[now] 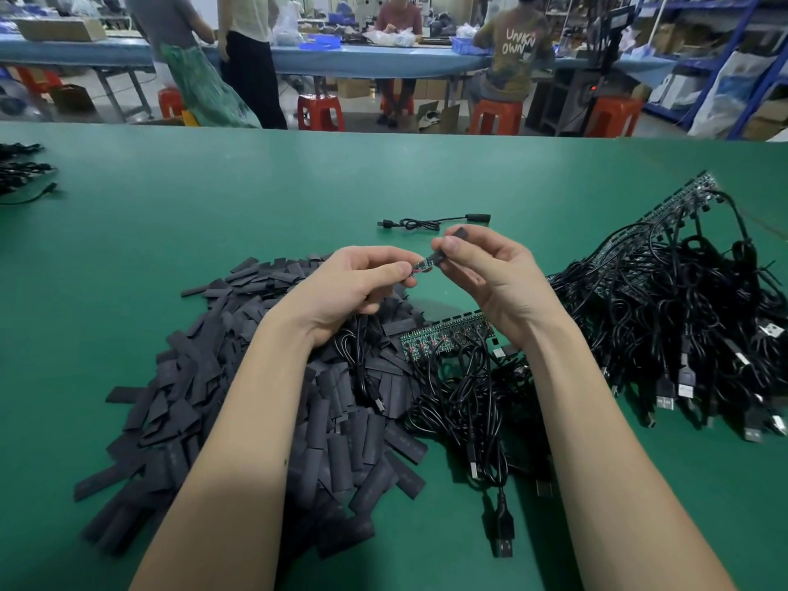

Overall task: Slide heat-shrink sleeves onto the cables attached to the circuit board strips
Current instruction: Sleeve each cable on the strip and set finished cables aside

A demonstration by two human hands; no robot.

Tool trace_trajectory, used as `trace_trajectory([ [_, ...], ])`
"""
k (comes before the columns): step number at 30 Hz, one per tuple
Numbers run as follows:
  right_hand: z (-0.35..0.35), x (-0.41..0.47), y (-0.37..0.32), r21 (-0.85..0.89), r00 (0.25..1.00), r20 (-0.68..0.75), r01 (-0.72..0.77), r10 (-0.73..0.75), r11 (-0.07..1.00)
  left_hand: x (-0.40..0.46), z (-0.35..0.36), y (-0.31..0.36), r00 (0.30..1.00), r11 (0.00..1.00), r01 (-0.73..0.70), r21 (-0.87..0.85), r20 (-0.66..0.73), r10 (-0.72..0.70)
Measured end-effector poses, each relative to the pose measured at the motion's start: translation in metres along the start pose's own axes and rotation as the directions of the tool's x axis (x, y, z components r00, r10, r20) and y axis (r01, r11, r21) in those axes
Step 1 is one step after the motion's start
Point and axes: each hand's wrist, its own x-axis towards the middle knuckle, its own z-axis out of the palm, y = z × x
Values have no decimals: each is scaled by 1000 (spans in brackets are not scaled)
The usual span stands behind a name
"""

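Centre of frame: left hand (358,283) pinched a small green circuit board piece (422,265) by its wired end; right hand (486,266) pinched a black heat-shrink sleeve (450,245) whose end met the board's tip. Both grips clenched. Below them, a circuit board strip (443,337) lay on the green worktop (213,198) with black USB cables (469,403). Sleeve pile (239,398) lower left, cable heap (665,317) right, one finished cable (430,223) upper centre. Seated worker's shirt (518,44), upper right, read "UNKNOWN".
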Motion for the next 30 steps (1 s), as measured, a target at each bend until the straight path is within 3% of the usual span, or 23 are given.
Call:
trace_trajectory([
  [6, -2, -1, -5, -121, 996, 46, 87, -82, 989, 0, -1, 0, 1000, 1000, 3, -4, 15, -2],
  [11, 6, 1, 3, -199, 970, 42, 244, -240, 949, 0, -1, 0, 999, 994, 31, -102, 9, -31],
  [20, 13, -3, 6, 8, 977, 17, 213, -213, 977, 0, -1, 5, 994, 981, 86, -176, 75, -74],
  [30, 14, -4, 3, -180, 992, 47, 127, -120, 976, -1, -1, 6, 999, 989, 47, -144, -17, -50],
])
